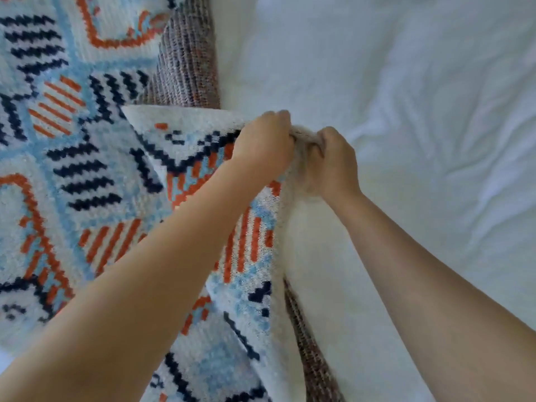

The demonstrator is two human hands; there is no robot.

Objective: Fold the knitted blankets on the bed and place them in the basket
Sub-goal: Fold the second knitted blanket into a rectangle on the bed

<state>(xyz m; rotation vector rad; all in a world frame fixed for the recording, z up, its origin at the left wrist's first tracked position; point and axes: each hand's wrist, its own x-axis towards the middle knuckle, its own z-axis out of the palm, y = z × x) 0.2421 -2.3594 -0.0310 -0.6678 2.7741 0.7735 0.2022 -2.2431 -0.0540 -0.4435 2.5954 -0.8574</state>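
Note:
A knitted blanket (72,158) with a white, light-blue, orange and navy pattern covers the left half of the view. One corner of it is lifted and turned over at the middle. My left hand (265,143) and my right hand (330,163) pinch that raised corner side by side, fingers closed on the white edge. Under it lies a brown-grey ribbed knitted blanket (188,68), showing at the upper middle and again as a strip at the lower middle. No basket is in view.
The bed's white sheet (420,111) fills the right half, rumpled with soft creases. The patterned blanket runs off the left and bottom edges of the view.

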